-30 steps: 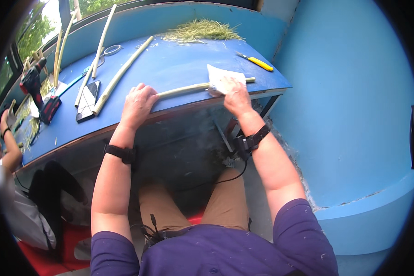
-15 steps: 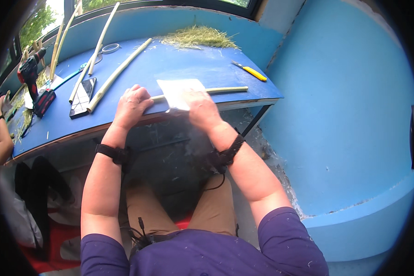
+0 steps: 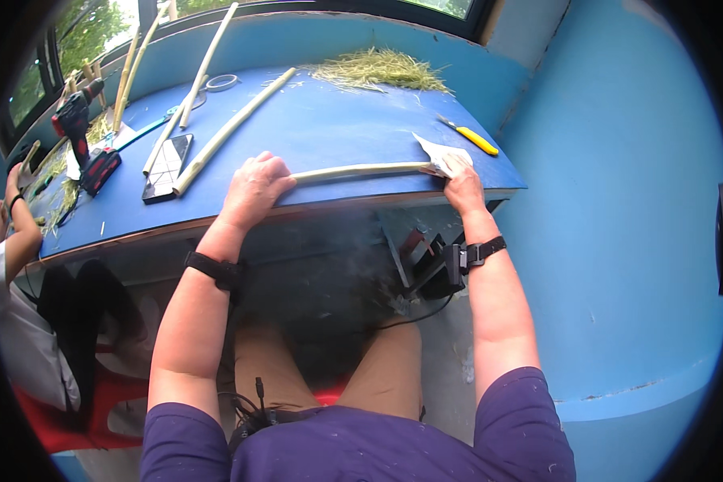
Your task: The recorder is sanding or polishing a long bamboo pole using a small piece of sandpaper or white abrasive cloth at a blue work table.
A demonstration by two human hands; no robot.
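Observation:
A pale, peeled wooden stick (image 3: 361, 171) lies crosswise along the near edge of the blue table. My left hand (image 3: 255, 190) is closed round its left end and rests on the tabletop. At the other end, my right hand (image 3: 463, 189) grips a creased white sheet of paper (image 3: 439, 151) folded about the stick's tip. The sheet and my fingers hide that tip. Just beyond my right hand lies a yellow utility knife (image 3: 477, 140), its blade pointing away to the left.
Left of my hands are a longer stick (image 3: 233, 132), a black phone (image 3: 167, 169) and a cordless drill (image 3: 84, 145). A straw heap (image 3: 381, 71) and a tape roll (image 3: 222, 83) sit farther back. Another person's arm (image 3: 24, 229) reaches in at far left. A blue wall (image 3: 618, 241) stands right.
My right hand has slid the white sheet rightward along the stick, from near its middle to its right end. My left hand still holds the left end.

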